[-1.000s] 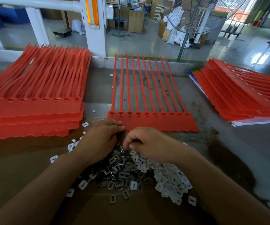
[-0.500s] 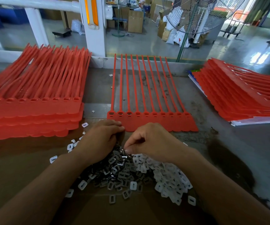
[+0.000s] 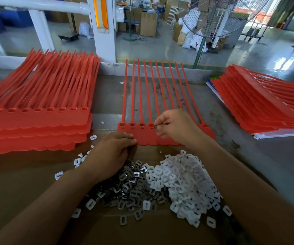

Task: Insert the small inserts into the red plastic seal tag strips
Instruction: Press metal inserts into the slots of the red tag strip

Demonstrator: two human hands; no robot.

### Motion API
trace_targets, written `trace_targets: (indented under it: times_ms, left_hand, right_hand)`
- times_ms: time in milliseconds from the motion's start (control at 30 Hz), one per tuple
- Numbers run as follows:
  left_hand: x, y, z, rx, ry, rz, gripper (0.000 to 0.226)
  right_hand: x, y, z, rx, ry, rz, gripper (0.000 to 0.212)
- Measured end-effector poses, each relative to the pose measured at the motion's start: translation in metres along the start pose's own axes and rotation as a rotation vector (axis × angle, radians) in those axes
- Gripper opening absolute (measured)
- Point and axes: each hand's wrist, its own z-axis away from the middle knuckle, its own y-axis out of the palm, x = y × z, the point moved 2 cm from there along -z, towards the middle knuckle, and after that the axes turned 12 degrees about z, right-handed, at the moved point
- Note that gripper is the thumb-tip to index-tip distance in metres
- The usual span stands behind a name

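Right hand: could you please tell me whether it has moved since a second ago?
Yes. The right hand, pinching an insert, has gone forward from the pile of inserts to the red strip's sockets.

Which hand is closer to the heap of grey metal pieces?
Left. The left hand rests on the grey heap; the right hand is beyond it, pinching an insert at the red strip.

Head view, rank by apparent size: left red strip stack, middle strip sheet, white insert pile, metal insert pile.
1. left red strip stack
2. middle strip sheet
3. white insert pile
4. metal insert pile, partly under left hand
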Motion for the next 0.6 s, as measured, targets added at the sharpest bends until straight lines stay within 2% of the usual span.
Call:
trace_targets:
  times_ms: [100,233,600]
  left_hand:
    - [0.0,0.0,0.0,0.004,-0.001,-0.004,0.041]
    - [0.0,0.0,0.0,0.011,-0.002,-0.017,0.041]
    - [0.0,0.0,-0.001,0.013,-0.003,-0.013,0.041]
  right_hand:
    - [-0.001,0.0,-0.021,0.012,0.059,0.023,0.019]
    - [-0.006,0.008,-0.034,-0.129,0.003,0.165,0.014]
    - [-0.01,0.014,-0.044,-0.092,0.045,0.275,0.015]
